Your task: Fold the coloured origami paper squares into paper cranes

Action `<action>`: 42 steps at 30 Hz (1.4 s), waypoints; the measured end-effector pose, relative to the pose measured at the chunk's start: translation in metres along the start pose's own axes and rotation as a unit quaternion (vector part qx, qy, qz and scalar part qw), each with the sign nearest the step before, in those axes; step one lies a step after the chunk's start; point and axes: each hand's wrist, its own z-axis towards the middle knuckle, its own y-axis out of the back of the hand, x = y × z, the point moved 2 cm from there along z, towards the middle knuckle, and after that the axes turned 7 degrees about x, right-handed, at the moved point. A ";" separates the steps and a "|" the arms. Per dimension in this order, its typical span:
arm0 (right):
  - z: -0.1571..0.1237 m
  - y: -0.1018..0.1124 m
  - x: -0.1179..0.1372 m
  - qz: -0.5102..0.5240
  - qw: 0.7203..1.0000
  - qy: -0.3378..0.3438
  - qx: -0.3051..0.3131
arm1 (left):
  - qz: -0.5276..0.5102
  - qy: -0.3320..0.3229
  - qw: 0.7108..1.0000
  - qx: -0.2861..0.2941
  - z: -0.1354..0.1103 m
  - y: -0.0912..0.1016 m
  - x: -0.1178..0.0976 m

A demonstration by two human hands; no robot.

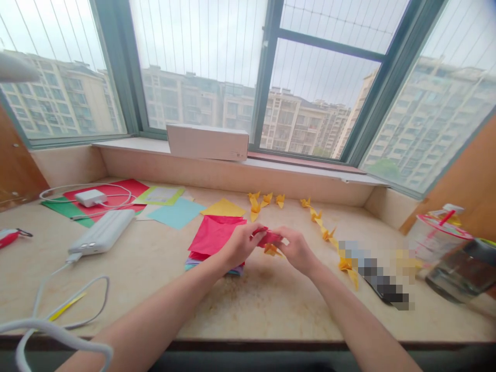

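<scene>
Between my two hands is a small folded piece of red paper (269, 238), held above the table. My left hand (245, 243) pinches its left end, and my right hand (293, 248) grips the right end with fingers closed. Just below the folded paper lies a yellow origami crane (273, 250), partly hidden by my right hand. Beside my left wrist sits a stack of square paper with red sheets (215, 235) on top and blue and purple edges below. Several more yellow paper cranes (328, 235) stand in an arc behind and to the right.
A yellow sheet (223, 207), a light blue sheet (178, 213) and red paper (134, 188) lie at the back left. Nearby are a white power bank (103, 232), a charger (91, 198) and cables. At right are a blurred dark object (375, 276), a plastic cup (437, 240) and a dark-lidded container (461, 271).
</scene>
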 end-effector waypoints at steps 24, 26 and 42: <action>-0.002 0.009 -0.002 0.176 0.973 -0.060 -0.139 | -0.176 -0.019 0.984 0.019 -0.002 -0.002 -0.010; -0.001 0.013 -0.003 0.191 0.965 -0.065 -0.169 | -0.191 -0.011 0.982 -0.003 0.000 -0.001 -0.007; -0.003 0.009 -0.001 0.142 0.977 -0.086 -0.131 | -0.179 0.073 0.981 -0.010 -0.004 0.002 -0.014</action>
